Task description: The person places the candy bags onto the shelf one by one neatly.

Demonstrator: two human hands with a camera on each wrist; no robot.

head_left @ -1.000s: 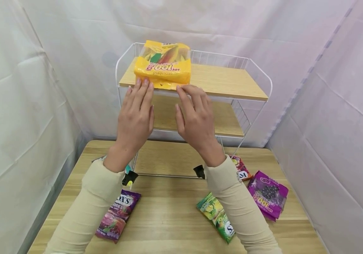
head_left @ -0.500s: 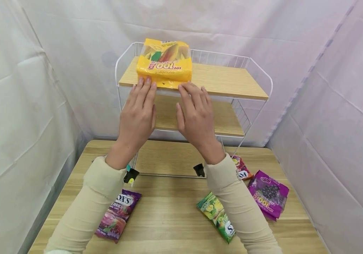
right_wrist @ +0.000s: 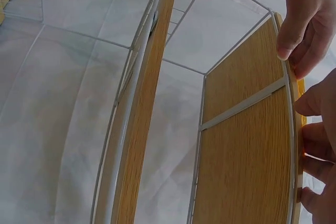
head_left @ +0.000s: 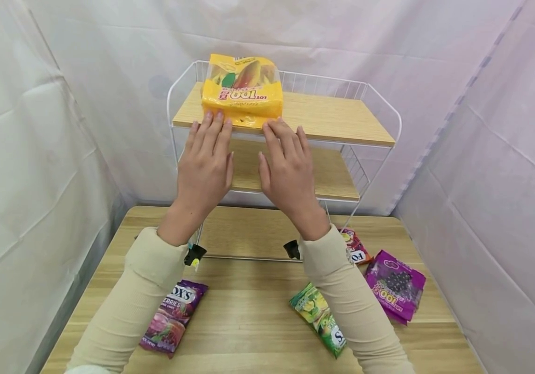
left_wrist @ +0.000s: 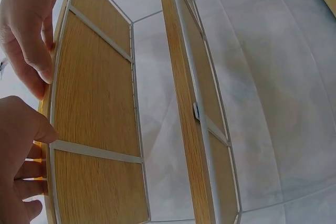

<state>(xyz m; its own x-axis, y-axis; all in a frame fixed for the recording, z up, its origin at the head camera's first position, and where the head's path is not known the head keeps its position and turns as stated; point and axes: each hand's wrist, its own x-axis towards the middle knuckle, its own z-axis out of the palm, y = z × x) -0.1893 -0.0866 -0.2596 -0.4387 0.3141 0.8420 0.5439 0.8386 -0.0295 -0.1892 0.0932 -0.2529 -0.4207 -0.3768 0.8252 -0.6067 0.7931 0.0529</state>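
A yellow mango gummy candy bag (head_left: 242, 91) lies on the left part of the top shelf of a white wire rack (head_left: 342, 141), its near edge by the shelf's front. My left hand (head_left: 204, 163) touches the bag's near left edge with extended fingertips. At the near right corner, my right hand (head_left: 288, 161) touches it with slightly bent fingers. Both thumbs are below the fingers, near the shelf's front edge. In the left wrist view my left hand (left_wrist: 21, 156) is at that edge, as is my right hand (right_wrist: 320, 135) in the right wrist view; the shelf mostly hides the bag there.
On the wooden table (head_left: 244, 311) lie a purple berries candy bag (head_left: 174, 318) at left and a green candy bag (head_left: 319, 319) at right. A purple grape gummy bag (head_left: 396, 287) and a red candy bag (head_left: 355, 245) lie farther right. White curtains surround the rack.
The yellow bag has slid slightly back on the top shelf, away from its front edge. Both hands have moved forward a little with it, fingertips still at its near edge.
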